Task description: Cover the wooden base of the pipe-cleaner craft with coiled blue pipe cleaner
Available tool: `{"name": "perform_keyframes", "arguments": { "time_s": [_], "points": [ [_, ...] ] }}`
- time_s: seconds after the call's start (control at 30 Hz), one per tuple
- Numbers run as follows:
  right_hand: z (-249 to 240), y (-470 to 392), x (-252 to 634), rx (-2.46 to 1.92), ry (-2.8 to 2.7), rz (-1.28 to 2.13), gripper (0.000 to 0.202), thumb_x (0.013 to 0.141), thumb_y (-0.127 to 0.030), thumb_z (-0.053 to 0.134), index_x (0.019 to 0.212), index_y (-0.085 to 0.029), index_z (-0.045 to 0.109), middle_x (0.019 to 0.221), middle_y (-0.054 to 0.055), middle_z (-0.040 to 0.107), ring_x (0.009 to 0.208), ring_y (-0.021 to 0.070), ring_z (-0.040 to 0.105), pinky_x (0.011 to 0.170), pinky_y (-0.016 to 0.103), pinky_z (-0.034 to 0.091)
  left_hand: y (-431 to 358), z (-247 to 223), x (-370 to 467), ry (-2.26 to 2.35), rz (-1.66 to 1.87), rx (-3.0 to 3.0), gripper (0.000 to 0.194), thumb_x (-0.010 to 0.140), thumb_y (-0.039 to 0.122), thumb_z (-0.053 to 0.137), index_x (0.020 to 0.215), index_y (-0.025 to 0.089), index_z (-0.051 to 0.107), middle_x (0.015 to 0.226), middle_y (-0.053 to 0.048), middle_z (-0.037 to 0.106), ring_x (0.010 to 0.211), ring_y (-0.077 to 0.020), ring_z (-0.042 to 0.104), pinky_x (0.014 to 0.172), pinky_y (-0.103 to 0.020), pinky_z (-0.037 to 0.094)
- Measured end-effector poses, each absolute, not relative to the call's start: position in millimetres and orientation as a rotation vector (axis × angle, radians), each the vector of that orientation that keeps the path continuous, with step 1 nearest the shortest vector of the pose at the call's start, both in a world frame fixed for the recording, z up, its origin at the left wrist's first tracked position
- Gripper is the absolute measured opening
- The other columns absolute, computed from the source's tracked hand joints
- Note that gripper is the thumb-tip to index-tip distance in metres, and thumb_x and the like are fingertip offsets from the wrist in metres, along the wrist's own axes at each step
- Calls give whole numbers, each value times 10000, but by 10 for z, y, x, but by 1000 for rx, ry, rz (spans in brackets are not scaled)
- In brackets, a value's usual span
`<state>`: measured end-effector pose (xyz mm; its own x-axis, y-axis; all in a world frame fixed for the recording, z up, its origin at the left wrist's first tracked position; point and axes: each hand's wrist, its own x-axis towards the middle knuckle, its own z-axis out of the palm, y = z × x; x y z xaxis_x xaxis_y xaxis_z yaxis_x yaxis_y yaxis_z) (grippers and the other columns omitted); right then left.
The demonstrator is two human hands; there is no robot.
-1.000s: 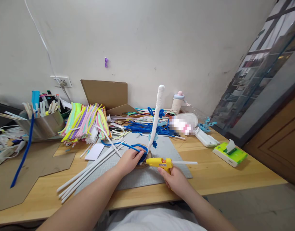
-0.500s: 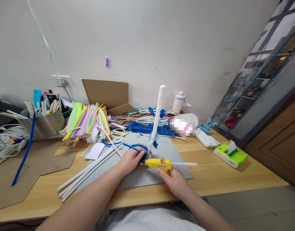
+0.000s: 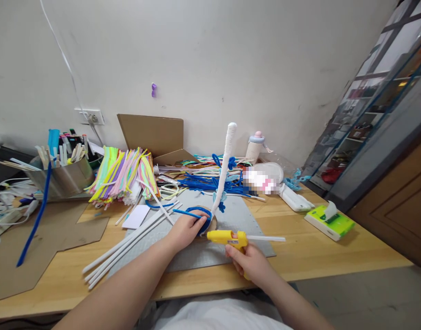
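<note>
A round cardboard base lies on the grey cutting mat, with a coil of blue pipe cleaner on it. My left hand is closed on the blue pipe cleaner at the coil's near left side; its loose end points left. Beside the coil rises a white wrapped stem, slightly tilted, with blue looped flowers along it. In my right hand is a yellow hot glue gun, held by its handle. Its nozzle points left, just below the base, and a clear glue stick sticks out behind.
White pipe cleaners lie across the mat on the left. Behind are a colourful pipe cleaner bundle and blue pipe cleaners. A metal container of sticks stands left; a green tissue pack lies right.
My right hand has drawn the glue gun slightly right and down, away from the coil. The blue pipe cleaner's loose end has shifted a little left and down. My left hand stays on the coil.
</note>
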<state>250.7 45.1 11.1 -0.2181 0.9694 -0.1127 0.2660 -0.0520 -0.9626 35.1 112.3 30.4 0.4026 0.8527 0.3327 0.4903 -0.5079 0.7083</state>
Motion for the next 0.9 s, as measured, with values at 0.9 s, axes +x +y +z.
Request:
{"name": "perform_keyframes", "arguments": {
  "time_s": [0.9],
  "points": [
    [541, 1096, 2893, -1591, -1906, 513, 356, 864, -432, 464, 641, -200, 616, 693, 57, 634, 749, 210, 597, 651, 293, 406, 998, 435, 283, 965, 978, 2433, 199, 884, 323, 514, 974, 197, 640, 1019, -75, 629, 979, -192, 561, 885, -342, 437]
  ]
}}
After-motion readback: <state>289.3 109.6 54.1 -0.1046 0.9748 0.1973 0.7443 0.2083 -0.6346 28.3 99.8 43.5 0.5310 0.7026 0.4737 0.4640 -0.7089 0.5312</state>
